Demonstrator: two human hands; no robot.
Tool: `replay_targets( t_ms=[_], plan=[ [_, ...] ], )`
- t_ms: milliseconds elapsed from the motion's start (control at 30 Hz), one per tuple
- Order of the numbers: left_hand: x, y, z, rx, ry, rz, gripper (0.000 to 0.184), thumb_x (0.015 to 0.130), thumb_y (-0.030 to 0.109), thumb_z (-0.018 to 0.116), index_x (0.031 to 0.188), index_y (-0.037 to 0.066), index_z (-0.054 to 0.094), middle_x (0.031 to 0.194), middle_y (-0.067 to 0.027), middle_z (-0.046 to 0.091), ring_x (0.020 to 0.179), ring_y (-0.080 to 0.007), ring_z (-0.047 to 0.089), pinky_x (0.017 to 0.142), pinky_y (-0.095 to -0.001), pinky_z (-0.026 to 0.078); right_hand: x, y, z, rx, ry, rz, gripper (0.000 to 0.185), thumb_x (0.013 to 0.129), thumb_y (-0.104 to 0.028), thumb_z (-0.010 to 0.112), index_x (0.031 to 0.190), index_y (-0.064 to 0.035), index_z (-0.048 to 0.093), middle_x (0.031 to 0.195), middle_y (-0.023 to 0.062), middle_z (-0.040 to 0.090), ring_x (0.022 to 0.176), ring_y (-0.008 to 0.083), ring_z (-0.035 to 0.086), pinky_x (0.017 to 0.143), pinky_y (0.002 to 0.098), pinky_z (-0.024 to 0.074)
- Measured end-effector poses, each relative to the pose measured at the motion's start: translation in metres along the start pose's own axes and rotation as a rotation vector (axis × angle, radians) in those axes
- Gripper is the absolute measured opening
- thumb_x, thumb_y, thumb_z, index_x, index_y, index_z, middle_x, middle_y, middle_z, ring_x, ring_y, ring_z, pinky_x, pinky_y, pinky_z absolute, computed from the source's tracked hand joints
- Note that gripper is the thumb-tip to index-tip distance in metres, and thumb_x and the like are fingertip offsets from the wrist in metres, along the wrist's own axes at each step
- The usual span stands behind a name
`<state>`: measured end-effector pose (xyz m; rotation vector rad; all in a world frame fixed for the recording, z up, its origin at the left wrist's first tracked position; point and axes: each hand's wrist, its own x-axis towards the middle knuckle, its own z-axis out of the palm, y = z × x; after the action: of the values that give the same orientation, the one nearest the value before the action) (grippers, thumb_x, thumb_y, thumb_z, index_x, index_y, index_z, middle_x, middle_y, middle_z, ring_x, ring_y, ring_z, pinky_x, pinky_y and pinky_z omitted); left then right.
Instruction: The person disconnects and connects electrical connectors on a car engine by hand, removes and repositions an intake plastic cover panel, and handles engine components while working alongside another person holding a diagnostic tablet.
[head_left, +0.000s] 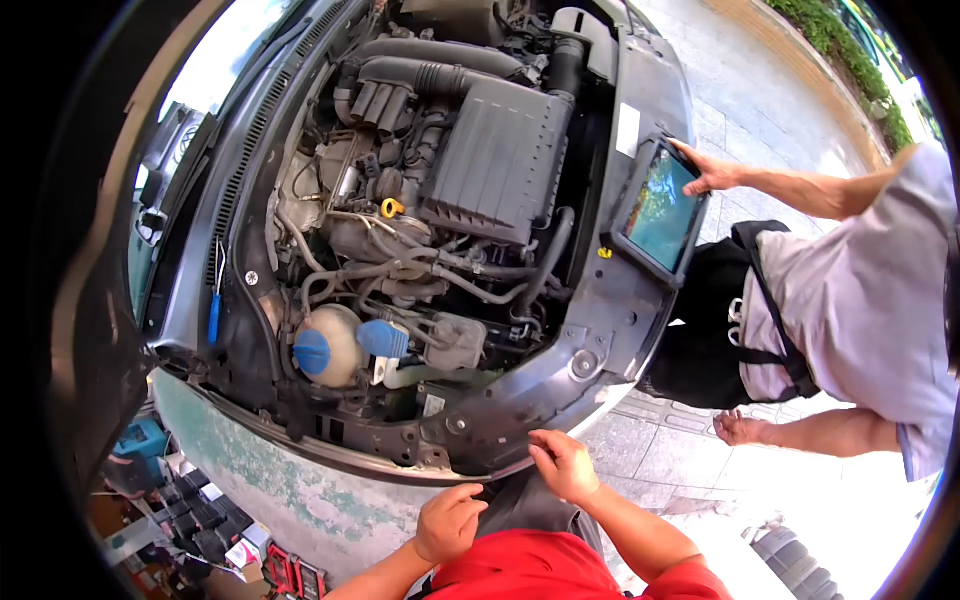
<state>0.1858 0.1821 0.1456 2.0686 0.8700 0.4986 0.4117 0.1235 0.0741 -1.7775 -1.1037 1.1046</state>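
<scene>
My left hand (450, 522) is held in front of my red shirt, just off the car's fender edge. Its fingers are loosely bent, thumb apart from the index finger, and nothing shows in it. My right hand (565, 467) is beside the front corner of the fender (490, 425), half curled with thumb and index finger apart; I cannot tell whether it touches the metal. Nearest to both hands in the engine bay are a coolant tank (335, 345) with a blue cap (312, 352) and another blue cap (382, 338).
Another person's hand (712, 170) grips a tablet (660, 210) on the front panel. A black air filter box (500, 160) and yellow dipstick handle (392, 208) sit in the bay. A blue-handled screwdriver (215, 315) lies by the windscreen. Tools and boxes (200, 520) stand lower left.
</scene>
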Motion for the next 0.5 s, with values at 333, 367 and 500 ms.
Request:
replay_targets(
  t_ms=[333, 367, 500],
  plan=[
    [-0.08, 0.009, 0.072, 0.091, -0.042, 0.15, 0.012, 0.079, 0.002, 0.063, 0.091, 0.004, 0.065, 0.103, -0.0136, 0.066, 0.092, -0.0329, 0.065, 0.078, -0.0398, 0.054, -0.278, 0.183, 0.002, -0.452, -0.288, 0.557, 0.052, 0.095, -0.043, 0.053, 0.123, 0.0006, 0.059, 0.114, 0.0294, 0.063, 0.109, 0.0435, 0.06, 0.095, 0.0471, 0.0477],
    [-0.099, 0.005, 0.079, 0.11, -0.082, 0.15, 0.012, 0.079, 0.003, 0.063, 0.091, 0.004, 0.065, 0.103, -0.013, 0.066, 0.092, -0.0326, 0.065, 0.078, -0.0397, 0.054, -0.299, 0.175, 0.008, -0.383, -0.245, 0.6, 0.059, 0.096, -0.049, 0.046, 0.127, 0.0011, 0.056, 0.118, 0.0312, 0.06, 0.112, 0.0449, 0.058, 0.097, 0.0479, 0.0467],
    [-0.164, -0.016, 0.116, 0.199, -0.442, -0.103, 0.013, 0.083, 0.01, 0.059, 0.092, 0.007, 0.067, 0.103, -0.0118, 0.066, 0.095, -0.0324, 0.064, 0.079, -0.0416, 0.053, -0.325, 0.173, -0.017, -0.36, -0.158, 0.648, 0.065, 0.096, -0.055, 0.042, 0.128, 0.0005, 0.055, 0.116, 0.0318, 0.06, 0.112, 0.0461, 0.057, 0.097, 0.0493, 0.0452]
  ],
)
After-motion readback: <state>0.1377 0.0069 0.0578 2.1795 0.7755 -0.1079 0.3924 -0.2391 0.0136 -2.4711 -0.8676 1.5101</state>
